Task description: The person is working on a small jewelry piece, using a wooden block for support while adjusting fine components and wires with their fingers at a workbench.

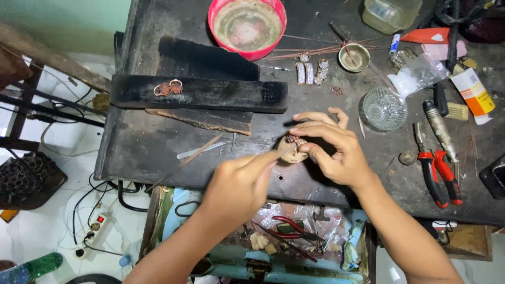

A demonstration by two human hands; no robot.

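Head view

- The small round piece is the landmark: a pale, lumpy ball with a brownish, ornamented top, held just above the dark, scorched workbench near its front edge.
- The right hand pinches the piece — thumb and forefinger closed on its right side, the other fingers curled above it.
- The left hand comes in from the lower left, fingers pressed together, its extended forefinger touching the piece's left side; whether it grips a tool I cannot tell.
- Left of the piece lie thin metal strips on bare bench, the widest open stretch on the surface.
- Up and left of the piece a charred black block runs across, with a small coppery ornament on it.
- Right of the piece stands a clear glass bowl; further right lie red-handled pliers, well apart from both hands.
- Well above the piece sit a pink bowl and three small jewelled bands.
- Just below the piece the bench edge drops to an open drawer full of clutter — the left forearm crosses over it.
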